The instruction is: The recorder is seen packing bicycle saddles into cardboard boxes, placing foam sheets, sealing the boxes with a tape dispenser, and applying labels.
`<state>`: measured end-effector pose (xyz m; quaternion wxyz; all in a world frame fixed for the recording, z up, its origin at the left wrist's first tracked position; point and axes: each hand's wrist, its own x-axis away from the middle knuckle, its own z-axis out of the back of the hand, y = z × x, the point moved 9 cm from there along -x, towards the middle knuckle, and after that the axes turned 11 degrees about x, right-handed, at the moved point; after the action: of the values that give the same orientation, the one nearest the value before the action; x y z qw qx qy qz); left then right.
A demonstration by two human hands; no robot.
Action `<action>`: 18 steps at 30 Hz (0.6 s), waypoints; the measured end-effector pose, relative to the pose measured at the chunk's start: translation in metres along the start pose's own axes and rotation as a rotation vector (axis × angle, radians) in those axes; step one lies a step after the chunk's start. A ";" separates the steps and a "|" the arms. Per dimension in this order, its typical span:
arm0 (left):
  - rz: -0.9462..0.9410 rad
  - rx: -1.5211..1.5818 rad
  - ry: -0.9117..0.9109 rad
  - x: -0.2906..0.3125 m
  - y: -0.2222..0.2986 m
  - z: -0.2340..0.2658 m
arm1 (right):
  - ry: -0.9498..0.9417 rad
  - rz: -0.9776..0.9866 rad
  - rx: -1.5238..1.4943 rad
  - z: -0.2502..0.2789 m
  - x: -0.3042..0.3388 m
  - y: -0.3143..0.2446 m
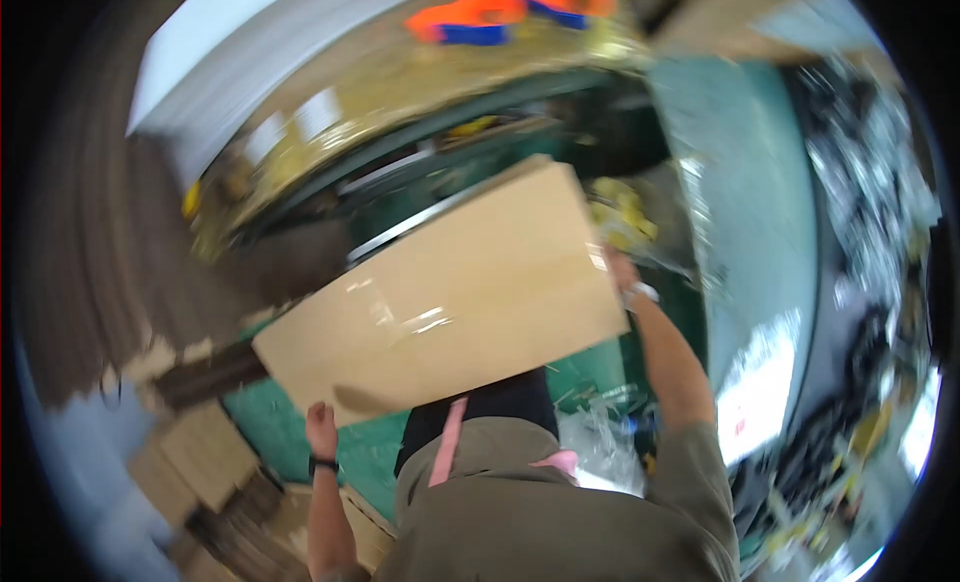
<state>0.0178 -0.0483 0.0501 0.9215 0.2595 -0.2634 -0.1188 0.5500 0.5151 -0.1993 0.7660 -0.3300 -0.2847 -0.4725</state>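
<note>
A long brown cardboard box (470,292), with strips of shiny clear tape on its upper face, is held tilted across the front of my body. My right hand (622,269) grips its right end, some fingers hidden at the edge. At the near left corner, my left hand (321,429) is closed with curled fingers against the cardboard; a dark band circles that wrist. The picture is blurred by motion, so finger detail is poor.
Beyond the box stands a workbench (400,107) edged with yellowish tape, bearing orange-and-blue tools (480,20). Stacked flat cardboard (110,242) rises at left. Cartons (205,452) sit lower left. Clear plastic wrap (605,447) lies near my legs, and more plastic (870,172) is heaped at right.
</note>
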 end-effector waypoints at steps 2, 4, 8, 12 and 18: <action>-0.056 0.558 0.124 -0.007 -0.100 0.104 | 0.372 0.055 -0.630 0.028 -0.031 -0.007; 0.153 -0.080 0.315 0.014 -0.108 0.094 | 0.056 -0.019 -1.198 0.062 0.026 -0.052; 0.369 -0.058 0.407 -0.042 -0.057 0.067 | 0.298 -0.107 -0.804 0.143 0.081 -0.071; 0.342 0.194 0.524 -0.048 -0.086 0.105 | 0.489 -0.184 -0.546 0.153 0.080 -0.126; 0.385 0.356 0.344 -0.085 -0.086 0.083 | 0.403 -0.130 -0.669 0.137 0.052 -0.097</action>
<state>-0.1049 -0.1245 0.0281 0.8981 0.3786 -0.1645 0.1519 0.4648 0.5606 -0.0520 0.6252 -0.4433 0.0207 -0.6420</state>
